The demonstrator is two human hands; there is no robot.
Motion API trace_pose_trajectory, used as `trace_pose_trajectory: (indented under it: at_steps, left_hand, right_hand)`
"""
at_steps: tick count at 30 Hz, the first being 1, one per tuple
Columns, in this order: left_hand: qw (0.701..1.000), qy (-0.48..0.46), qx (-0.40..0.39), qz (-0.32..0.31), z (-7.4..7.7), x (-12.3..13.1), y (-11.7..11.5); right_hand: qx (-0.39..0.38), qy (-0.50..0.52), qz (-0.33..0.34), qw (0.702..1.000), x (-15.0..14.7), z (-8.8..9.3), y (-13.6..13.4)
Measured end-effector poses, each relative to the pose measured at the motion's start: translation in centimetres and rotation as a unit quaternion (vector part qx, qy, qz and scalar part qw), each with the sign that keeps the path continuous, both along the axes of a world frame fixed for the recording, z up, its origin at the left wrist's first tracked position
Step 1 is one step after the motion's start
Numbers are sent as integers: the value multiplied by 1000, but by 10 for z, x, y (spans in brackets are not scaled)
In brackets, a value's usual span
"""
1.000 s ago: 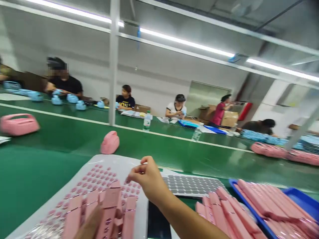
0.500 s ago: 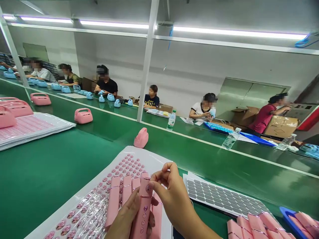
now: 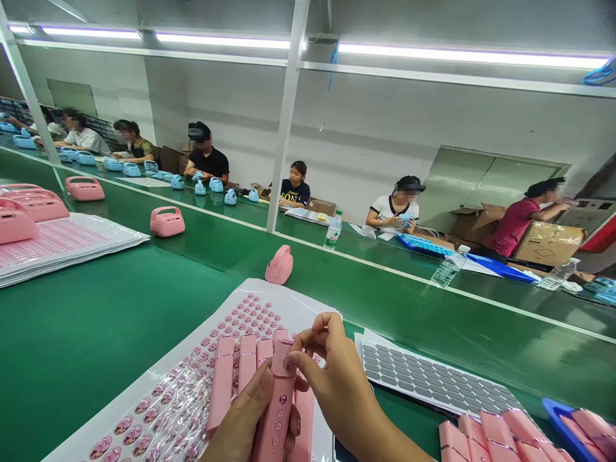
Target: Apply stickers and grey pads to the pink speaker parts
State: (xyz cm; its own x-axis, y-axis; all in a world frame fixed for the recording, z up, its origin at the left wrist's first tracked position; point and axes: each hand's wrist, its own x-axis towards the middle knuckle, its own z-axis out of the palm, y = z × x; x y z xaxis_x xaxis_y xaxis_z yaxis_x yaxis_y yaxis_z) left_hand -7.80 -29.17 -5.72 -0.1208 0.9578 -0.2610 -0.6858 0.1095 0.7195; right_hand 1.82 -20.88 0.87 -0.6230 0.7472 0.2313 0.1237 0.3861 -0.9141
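Observation:
My left hand (image 3: 245, 410) is closed around a long pink handheld device (image 3: 278, 414) with a column of round buttons, holding it upright and tilted. Near the device's top sits a small round picture sticker (image 3: 290, 362). My right hand (image 3: 327, 359) pinches at that sticker, its thumb against the edge and its other fingers curled. Beneath both hands lies a sheet of round stickers (image 3: 161, 388) under clear film. Several more pink devices (image 3: 222, 385) rest on this sheet, just left of and behind the held one.
Grey oval pads fill a white sheet (image 3: 433, 378) on the right. Pink devices (image 3: 500, 439) are piled at front right beside a blue tray (image 3: 553, 417). Pink handled cases (image 3: 167, 221) stand on the green surface (image 3: 192, 269). A metal post (image 3: 287, 115) rises ahead; co-workers sit beyond.
My right thumb has moved slightly over the sticker, covering more of its edge. The pink handled cases appear a little further right. The view has shifted slightly.

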Motion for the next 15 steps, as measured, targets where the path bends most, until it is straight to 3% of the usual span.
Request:
trace_pose_trajectory:
  at_steps: [9, 15]
  left_hand:
    - [999, -23, 26, 8, 1, 0, -1]
    - [1000, -28, 2, -7, 12, 2, -6]
  right_hand:
    - [45, 4, -11, 999, -2, -6, -3]
    - [208, -6, -63, 976, 15, -6, 7]
